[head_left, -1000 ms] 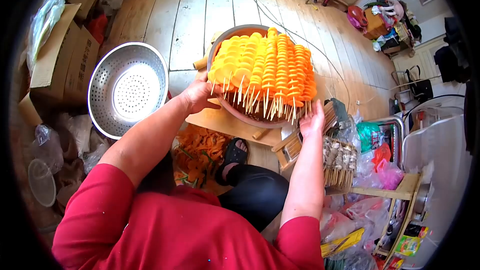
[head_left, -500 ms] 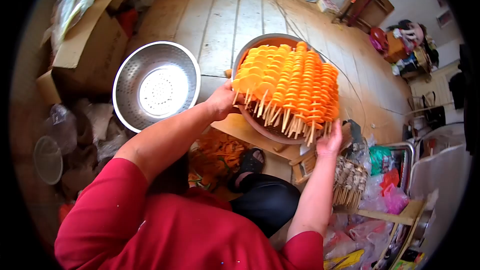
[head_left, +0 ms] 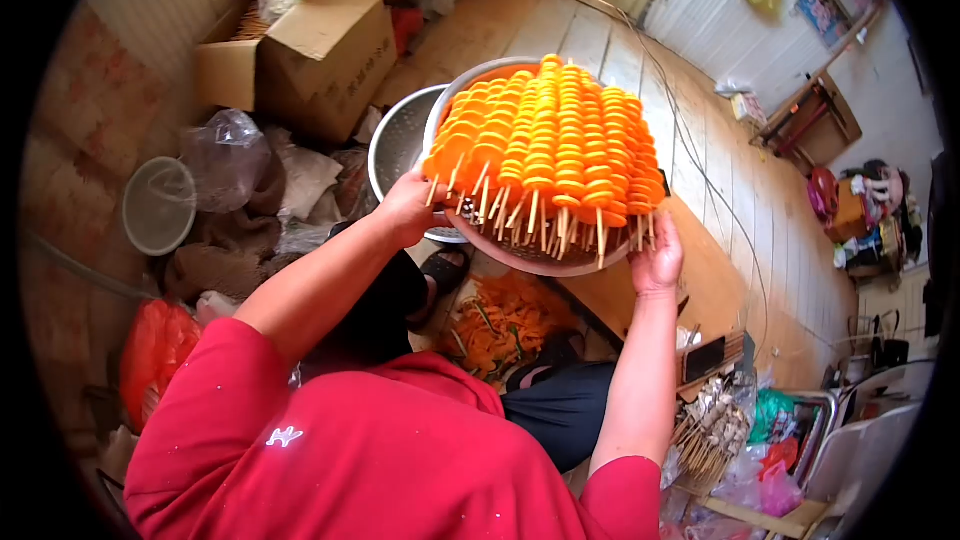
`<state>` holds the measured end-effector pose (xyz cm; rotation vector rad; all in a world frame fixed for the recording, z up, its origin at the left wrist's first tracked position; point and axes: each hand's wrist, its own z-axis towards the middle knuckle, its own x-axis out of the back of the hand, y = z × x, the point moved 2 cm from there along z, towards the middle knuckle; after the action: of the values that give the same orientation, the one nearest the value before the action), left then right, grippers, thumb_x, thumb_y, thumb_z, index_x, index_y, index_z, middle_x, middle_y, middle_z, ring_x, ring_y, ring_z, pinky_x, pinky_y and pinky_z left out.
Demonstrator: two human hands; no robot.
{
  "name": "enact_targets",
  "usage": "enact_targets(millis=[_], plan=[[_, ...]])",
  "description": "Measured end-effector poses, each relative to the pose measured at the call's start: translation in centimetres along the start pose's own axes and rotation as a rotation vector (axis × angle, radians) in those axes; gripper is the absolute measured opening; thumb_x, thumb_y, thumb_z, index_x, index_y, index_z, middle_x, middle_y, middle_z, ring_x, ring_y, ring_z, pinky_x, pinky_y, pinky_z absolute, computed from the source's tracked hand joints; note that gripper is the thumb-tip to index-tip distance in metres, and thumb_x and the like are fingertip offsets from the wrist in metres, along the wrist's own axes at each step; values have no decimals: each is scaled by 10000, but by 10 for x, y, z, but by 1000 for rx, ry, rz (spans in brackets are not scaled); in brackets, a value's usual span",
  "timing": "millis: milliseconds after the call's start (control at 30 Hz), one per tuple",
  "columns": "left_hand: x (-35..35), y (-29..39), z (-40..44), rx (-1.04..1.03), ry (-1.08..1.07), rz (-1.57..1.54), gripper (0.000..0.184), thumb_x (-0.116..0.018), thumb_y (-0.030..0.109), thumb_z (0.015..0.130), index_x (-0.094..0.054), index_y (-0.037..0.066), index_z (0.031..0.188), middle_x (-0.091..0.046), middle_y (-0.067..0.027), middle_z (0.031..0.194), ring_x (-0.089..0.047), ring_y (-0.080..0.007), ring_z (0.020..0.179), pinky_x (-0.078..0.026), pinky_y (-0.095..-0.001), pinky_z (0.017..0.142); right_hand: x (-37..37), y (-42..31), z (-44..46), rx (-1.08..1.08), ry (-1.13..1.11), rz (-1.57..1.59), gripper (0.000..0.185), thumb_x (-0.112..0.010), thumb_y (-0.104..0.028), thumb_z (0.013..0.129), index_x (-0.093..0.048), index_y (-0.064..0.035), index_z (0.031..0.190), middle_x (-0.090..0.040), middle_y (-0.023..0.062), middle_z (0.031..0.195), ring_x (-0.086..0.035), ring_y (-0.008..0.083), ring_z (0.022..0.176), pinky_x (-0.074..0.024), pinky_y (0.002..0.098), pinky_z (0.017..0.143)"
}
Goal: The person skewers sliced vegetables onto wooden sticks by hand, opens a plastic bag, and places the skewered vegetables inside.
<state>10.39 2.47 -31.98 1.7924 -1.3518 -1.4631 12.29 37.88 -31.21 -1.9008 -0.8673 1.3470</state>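
Several skewers of orange spiral slices (head_left: 555, 145) lie heaped in a metal basin (head_left: 520, 254), their bare stick ends pointing toward me. On the basin's left side, my left hand (head_left: 412, 208) grips the rim, with the fingers partly hidden beneath it. My right hand (head_left: 657, 252) supports the right side at the rim, its fingers curled up by the stick ends. Behind and left of the held basin is a perforated metal colander (head_left: 395, 145), partly covered by it.
Orange peelings (head_left: 510, 325) lie on the floor by my feet. A cardboard box (head_left: 325, 70) stands at the upper left, near a white round tub (head_left: 160, 207). A wooden board (head_left: 700, 275) is right of the basin; bundled pale skewers (head_left: 712, 430) sit lower right.
The view has swung left. The basin, still in both my hands, has moved left relative to the room, off the wooden board, and now overlaps the colander.
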Motion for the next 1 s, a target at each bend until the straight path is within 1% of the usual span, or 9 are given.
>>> enact_targets(millis=[133,200,400,567,700,733,867,933,1000], plan=[[48,18,-26,-5,139,-2,460,-529,-50,727,-488,85,1165,-615,-80,1002,-636,-233,839,-560,-387,684,-47,44,24,-94,-16,-41,457,-546,-408,874,-544,-94,1207,-590,37,1160,-534,200,1059,-402,357,912],[79,15,-21,4,218,-43,484,-522,-78,688,-521,89,1141,-611,-81,998,-632,-227,801,-551,-348,617,-60,68,40,-109,-95,-18,466,-555,-393,870,-535,-85,1219,-584,39,1175,-527,209,1078,-393,367,928],[119,6,2,100,266,-107,524,-516,-137,655,-502,103,1121,-595,-78,990,-609,-265,818,-553,-447,624,-70,106,65,-215,-181,-35,437,-444,-343,939,-482,-66,1275,-527,62,1271,-491,217,1162,-367,385,992],[124,6,11,139,344,-56,573,-511,-157,639,-493,142,1127,-570,-71,975,-584,-277,828,-531,-468,640,-64,118,77,-137,-152,-160,385,-467,-299,941,-500,-56,1238,-560,45,1212,-516,188,1118,-416,357,921],[120,15,5,202,397,-21,589,-497,-169,672,-476,147,1170,-581,-74,1023,-597,-274,889,-535,-465,673,-63,120,77,-173,-116,-189,386,-493,-330,926,-520,-81,1221,-582,31,1169,-548,169,1043,-428,325,850],[121,14,5,188,379,-18,588,-510,-161,686,-471,152,1182,-585,-72,1028,-597,-268,906,-538,-452,685,-63,121,76,-169,-111,-183,397,-496,-344,923,-521,-83,1221,-582,31,1174,-547,173,1050,-426,328,861],[118,18,-1,139,383,35,471,-557,-88,707,-558,135,1122,-628,-79,902,-633,-243,733,-545,-409,545,-59,125,78,-220,-148,-180,488,-461,-426,924,-473,-89,1277,-541,49,1251,-493,202,1156,-393,366,946],[127,11,6,217,300,89,514,-581,-111,713,-507,147,1151,-595,-68,1014,-601,-257,899,-541,-442,660,-66,121,69,-194,-140,-195,566,-427,-471,925,-416,-74,1328,-468,67,1335,-436,253,1216,-348,404,998],[134,9,9,290,341,177,499,-609,-95,709,-506,127,1144,-609,-72,970,-608,-259,875,-541,-447,624,-66,119,58,-198,-67,-229,670,-422,-529,900,-347,-61,1374,-385,117,1395,-370,304,1263,-300,450,1035]])
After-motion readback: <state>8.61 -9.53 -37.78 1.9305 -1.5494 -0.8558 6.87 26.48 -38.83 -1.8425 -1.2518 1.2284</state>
